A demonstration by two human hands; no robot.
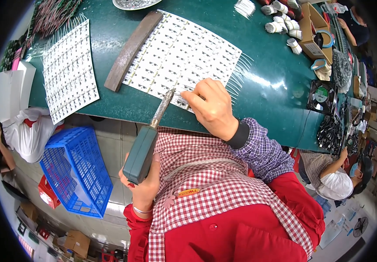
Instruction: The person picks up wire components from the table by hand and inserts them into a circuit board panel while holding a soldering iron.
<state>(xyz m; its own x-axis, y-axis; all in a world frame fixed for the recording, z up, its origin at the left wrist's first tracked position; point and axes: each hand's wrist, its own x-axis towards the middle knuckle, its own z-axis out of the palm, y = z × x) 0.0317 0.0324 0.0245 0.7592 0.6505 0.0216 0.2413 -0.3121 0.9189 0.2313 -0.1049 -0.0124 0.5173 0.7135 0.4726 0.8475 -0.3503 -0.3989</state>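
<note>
My left hand [147,181] is wrapped round the dark green body of a soldering gun [141,153]. Its metal tip reaches the near edge of a white circuit board panel [188,50], which carries rows of small dark parts. Pinched between the fingers of my right hand [212,107] is a thin pale wire [178,93], close to the tip; most of it is hidden. Loose wires [239,76] stick out from the panel's right edge. A dark bar [131,50] lies along the panel's left side.
Another wired panel [71,72] lies left, below a wire bundle [55,15]. A metal dish [136,3] sits at the far edge. Wire bundles [284,22], a cardboard box [315,37] and a fan [322,97] stand right. A blue crate [88,168] is on the floor; co-workers sit both sides.
</note>
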